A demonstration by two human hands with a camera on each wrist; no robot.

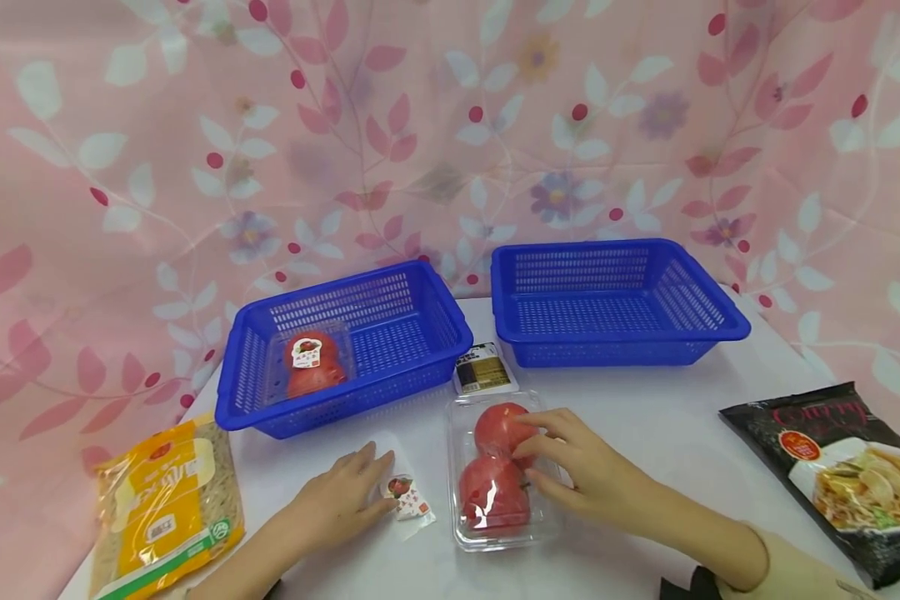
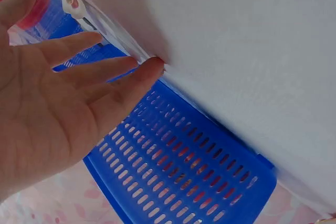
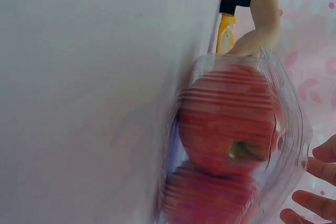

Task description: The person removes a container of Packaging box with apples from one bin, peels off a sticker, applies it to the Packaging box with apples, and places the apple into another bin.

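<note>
Two large red tomatoes (image 1: 493, 493) sit one behind the other inside a clear plastic clamshell box (image 1: 463, 537) at the middle front. My right hand (image 1: 596, 467) is over the box's right side, fingers spread and loosely bent; in the right wrist view the fingertips (image 3: 310, 198) are at the box's edge. My left hand (image 1: 341, 498) lies low over the white table, fingers extended and relaxed. Beside its fingertips a clear label (image 1: 407, 500) with a printed tomato picture lies on the table; in the left wrist view the palm faces the camera and holds nothing.
A blue basket (image 1: 345, 412) at back left contains another boxed pair of tomatoes (image 1: 315, 379). A second blue basket (image 1: 607, 354) stands at back right, with a small black-and-gold pack (image 1: 483, 371) between them. Yellow bag (image 1: 165, 500) lies left, black noodle pack (image 1: 832, 475) right.
</note>
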